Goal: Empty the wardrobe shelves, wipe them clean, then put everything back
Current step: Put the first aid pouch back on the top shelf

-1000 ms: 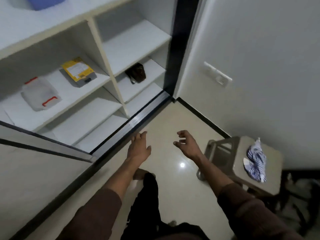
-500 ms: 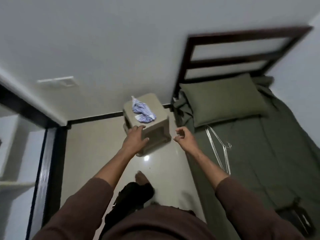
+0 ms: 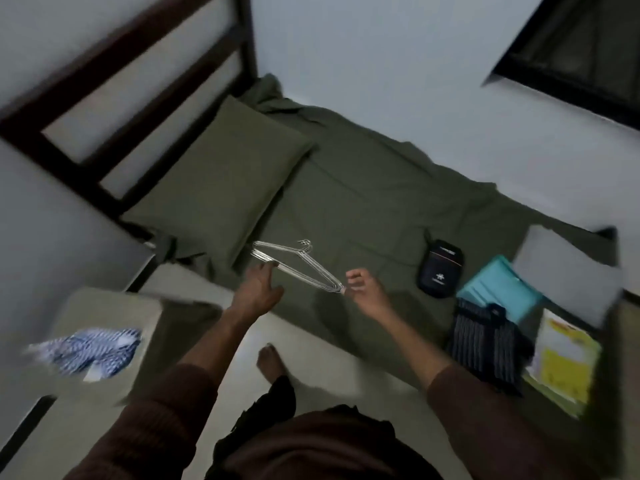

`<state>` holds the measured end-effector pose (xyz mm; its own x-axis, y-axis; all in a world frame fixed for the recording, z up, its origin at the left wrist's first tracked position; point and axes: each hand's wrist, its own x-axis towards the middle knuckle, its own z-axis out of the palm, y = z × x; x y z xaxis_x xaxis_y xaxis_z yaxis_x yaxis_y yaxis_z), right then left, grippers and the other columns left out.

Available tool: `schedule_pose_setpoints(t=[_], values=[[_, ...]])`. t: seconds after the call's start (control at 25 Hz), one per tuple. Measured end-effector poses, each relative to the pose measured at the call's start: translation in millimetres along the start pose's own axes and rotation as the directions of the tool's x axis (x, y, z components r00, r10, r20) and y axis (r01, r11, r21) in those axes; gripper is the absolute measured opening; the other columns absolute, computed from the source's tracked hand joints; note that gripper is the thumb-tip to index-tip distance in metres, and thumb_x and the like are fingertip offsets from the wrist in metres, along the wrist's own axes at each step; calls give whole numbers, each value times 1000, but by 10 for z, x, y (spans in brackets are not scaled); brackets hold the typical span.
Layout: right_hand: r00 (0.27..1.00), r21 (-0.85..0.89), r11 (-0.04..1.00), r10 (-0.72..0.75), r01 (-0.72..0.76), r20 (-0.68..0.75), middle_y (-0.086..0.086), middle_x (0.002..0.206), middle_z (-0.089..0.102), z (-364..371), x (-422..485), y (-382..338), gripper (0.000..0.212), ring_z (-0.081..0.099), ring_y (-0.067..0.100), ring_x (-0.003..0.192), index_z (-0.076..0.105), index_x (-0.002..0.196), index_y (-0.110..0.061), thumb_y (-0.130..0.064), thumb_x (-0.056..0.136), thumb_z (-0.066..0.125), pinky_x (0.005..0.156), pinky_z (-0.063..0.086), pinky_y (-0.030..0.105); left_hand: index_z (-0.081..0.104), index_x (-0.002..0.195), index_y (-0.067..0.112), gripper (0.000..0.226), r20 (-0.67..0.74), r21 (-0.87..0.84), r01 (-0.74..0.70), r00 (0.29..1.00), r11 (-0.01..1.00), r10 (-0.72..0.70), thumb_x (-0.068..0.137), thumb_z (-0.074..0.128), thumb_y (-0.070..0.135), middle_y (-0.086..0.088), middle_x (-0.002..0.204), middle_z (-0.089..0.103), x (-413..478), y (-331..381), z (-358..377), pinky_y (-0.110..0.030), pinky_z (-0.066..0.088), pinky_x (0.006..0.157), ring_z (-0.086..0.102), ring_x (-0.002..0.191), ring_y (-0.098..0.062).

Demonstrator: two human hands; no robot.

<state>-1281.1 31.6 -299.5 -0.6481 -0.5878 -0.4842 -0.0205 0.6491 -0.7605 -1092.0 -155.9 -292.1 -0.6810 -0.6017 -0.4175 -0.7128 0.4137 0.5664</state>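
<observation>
Bed (image 3: 363,202): carries the shelf contents; the wire hangers (image 3: 294,265) lie near its front edge, just beside the pillow (image 3: 221,188).
Hangers, long axis: runs from upper left to lower right, hooks pointing away from you.
Your left hand (image 3: 258,287): fingers straight, fingertips at the left end of the bundle; contact unclear.
Your right hand (image 3: 365,287): loosely curled, empty, just beside the right tip.
Nearer grip: both flank the bundle; a two-ended lift looks likeliest.

Brown ribbed sleeves (image 3: 166,403), seemingly black trousers (image 3: 273,400), bare foot (image 3: 270,362)
</observation>
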Motion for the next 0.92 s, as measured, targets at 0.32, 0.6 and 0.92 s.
schedule_pose_setpoints(t=[0.32, 0.6, 0.92], values=[[921, 170, 959, 268, -227, -281, 0, 101, 62, -1109, -69, 680, 33, 62, 14, 92, 60, 116, -11, -12, 86, 76, 85, 50, 28, 54, 138, 5, 59, 328, -4, -286, 905, 958, 271, 85, 74, 22, -21, 128, 58, 1097, 1654, 804, -31, 39, 100, 55, 121, -34], [870, 319, 885, 424, -339, -252, 7, 110, 61, -2021, 426, 1532, 37, 60, 19, 101, 60, 119, -5, -7, 85, 75, 83, 46, 20, 57, 135, 5, 57, 372, -8, -155, 916, 988, 147, 85, 77, 21, -21, 121, 62, 1730, 2521, 1612, -32, 48, 93, 62, 109, -33], [823, 393, 801, 544, -452, -162, 8, 111, 64, -2780, 1473, 2634, 42, 62, 19, 97, 57, 122, -7, -19, 86, 77, 72, 47, 21, 60, 130, 10, 51, 362, -50, 84, 930, 995, -60, 87, 79, 27, -15, 108, 68, 2380, 2836, 2712, -30, 52, 81, 67, 97, -29]])
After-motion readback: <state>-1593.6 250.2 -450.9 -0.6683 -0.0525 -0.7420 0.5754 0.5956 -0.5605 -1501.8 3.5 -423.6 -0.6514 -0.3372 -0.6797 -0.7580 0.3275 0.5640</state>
